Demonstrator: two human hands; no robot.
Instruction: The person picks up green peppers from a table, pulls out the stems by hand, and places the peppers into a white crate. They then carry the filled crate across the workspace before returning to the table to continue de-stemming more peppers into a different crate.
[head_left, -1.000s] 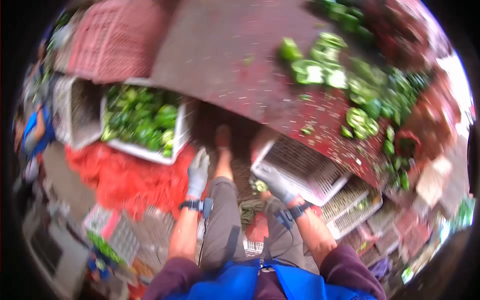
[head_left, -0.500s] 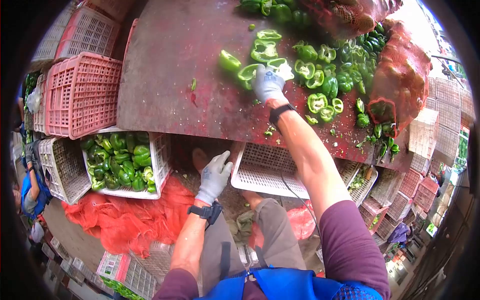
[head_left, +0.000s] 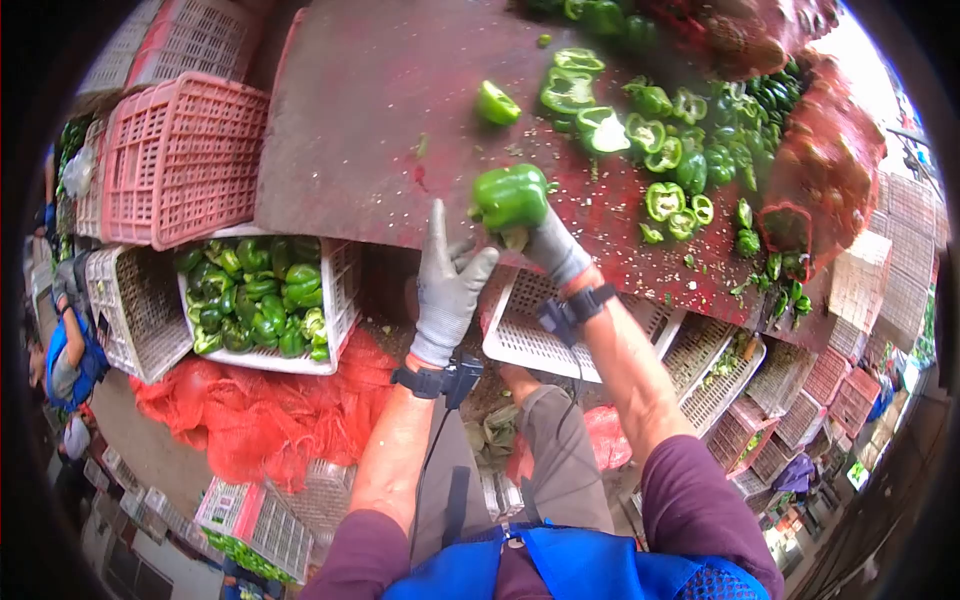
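Above the table edge (head_left: 330, 225), right hand (head_left: 553, 248) grip pinching green pepper (head_left: 510, 197) from below, left hand (head_left: 447, 285) spread beside.

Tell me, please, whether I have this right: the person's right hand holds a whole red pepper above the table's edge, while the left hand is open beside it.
Not quite: the pepper is green, not red, as the head view shows. The right hand does hold it whole above the edge of the table, and the left hand is open beside it.

No text, label or number seems readable anywhere in this blurry view.
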